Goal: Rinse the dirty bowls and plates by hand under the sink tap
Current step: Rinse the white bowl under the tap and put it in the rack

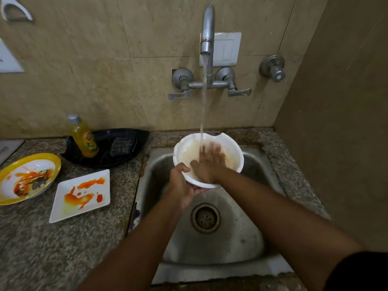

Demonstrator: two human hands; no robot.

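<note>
A white bowl [233,152] with a chipped far rim is held over the steel sink [241,227], under the running tap [206,30]. Water streams onto its cloudy, orange-tinted inside. My left hand [181,185] grips the bowl's near rim, thumb over the edge and fingers beneath. My right hand [210,162] lies inside the bowl with fingers spread flat against its inner surface, right under the stream. On the counter to the left sit a square white plate [81,196] smeared with orange sauce and a yellow-rimmed round plate [27,177] with orange and dark smears.
A black tray [126,135] at the back of the granite counter holds a yellow dish-soap bottle [85,137] and a dark scouring pad [122,145]. Two tap levers [239,92] stick out of the wall below the spout. The sink drain [205,217] lies open below the bowl.
</note>
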